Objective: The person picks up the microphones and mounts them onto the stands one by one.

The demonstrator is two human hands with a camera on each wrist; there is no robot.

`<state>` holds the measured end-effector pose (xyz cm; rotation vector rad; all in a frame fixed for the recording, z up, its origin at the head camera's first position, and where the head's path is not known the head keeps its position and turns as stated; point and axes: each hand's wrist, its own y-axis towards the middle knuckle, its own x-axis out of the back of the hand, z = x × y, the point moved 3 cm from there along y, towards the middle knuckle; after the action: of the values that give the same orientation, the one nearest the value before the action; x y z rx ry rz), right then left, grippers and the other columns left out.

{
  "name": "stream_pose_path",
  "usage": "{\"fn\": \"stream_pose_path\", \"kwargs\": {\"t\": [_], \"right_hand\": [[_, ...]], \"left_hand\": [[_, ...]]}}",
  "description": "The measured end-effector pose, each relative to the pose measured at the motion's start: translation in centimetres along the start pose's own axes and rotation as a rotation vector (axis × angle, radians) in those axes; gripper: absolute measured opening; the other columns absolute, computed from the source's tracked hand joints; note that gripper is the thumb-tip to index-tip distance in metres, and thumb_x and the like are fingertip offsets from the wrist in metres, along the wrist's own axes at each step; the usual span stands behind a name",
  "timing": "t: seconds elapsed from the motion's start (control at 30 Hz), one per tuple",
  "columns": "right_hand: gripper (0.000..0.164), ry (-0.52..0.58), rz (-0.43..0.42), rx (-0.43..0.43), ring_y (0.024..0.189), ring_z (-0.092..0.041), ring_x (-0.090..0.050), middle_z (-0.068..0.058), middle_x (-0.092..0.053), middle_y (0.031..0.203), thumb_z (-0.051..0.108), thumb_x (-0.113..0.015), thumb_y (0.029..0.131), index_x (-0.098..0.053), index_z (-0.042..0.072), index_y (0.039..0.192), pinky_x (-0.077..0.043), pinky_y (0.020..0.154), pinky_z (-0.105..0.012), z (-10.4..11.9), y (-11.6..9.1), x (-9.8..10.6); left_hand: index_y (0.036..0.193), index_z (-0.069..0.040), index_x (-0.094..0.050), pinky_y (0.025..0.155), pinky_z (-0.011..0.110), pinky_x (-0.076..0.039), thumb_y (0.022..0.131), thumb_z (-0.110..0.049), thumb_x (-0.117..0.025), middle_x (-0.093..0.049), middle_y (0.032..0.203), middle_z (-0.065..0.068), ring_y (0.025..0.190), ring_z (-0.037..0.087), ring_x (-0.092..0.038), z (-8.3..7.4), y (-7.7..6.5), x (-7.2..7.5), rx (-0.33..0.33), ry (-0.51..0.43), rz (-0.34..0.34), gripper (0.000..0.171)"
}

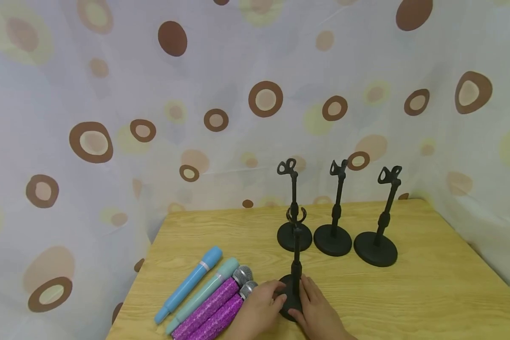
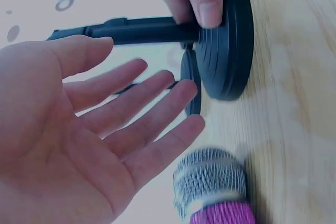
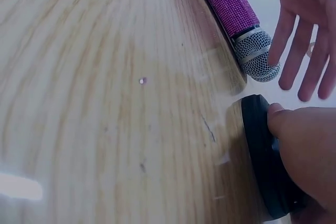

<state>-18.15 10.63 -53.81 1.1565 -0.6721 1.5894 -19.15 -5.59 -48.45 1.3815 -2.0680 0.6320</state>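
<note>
Closest to me on the table is a black microphone stand (image 1: 296, 269), upright on its round base with a curved clip on top. My right hand (image 1: 320, 311) grips the stand's base from the right; in the left wrist view its thumb (image 2: 210, 11) lies on top of the base (image 2: 236, 72). On the other side, my left hand (image 1: 257, 307) is beside the base. Its fingers (image 2: 173, 108) look loose and spread in the left wrist view, with nothing in the palm. Two purple glittery microphones (image 1: 221, 314) with silver mesh heads lie left of that hand.
A blue microphone (image 1: 190, 283) and a pale green one (image 1: 204, 293) lie slanted beside the purple pair. Behind stand three more black microphone stands: a left one (image 1: 286, 238), a middle one (image 1: 332, 241) and a right one (image 1: 376, 250). A patterned curtain (image 1: 221, 71) hangs beyond the wooden table (image 1: 442, 283).
</note>
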Motion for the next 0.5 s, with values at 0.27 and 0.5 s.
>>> {"fn": "stream_pose_path", "kwargs": {"t": [0.27,0.5], "right_hand": [[0.073,-0.027,-0.008,0.017,0.14,-0.044,-0.04,-0.028,-0.038,0.152,0.045,-0.061,0.095,-0.048,-0.013,0.138,-0.042,0.109,-0.054,0.0,-0.2,0.2],[0.074,-0.002,0.028,0.01,0.141,-0.044,-0.037,-0.028,-0.035,0.154,0.047,-0.058,0.097,-0.047,-0.013,0.139,-0.038,0.112,-0.055,0.0,-0.1,0.2]], "left_hand": [[0.117,-0.011,-0.068,0.08,0.038,-0.056,0.099,-0.02,-0.06,-0.07,0.112,0.006,0.101,0.022,-0.066,0.7,-2.9,2.6,-0.013,0.056,-0.175,0.022],[0.109,-0.014,-0.07,0.064,0.026,-0.051,0.093,-0.017,-0.066,-0.067,0.099,-0.002,0.081,0.01,-0.06,1.8,-4.9,4.2,0.062,0.196,-0.42,0.017]]}}
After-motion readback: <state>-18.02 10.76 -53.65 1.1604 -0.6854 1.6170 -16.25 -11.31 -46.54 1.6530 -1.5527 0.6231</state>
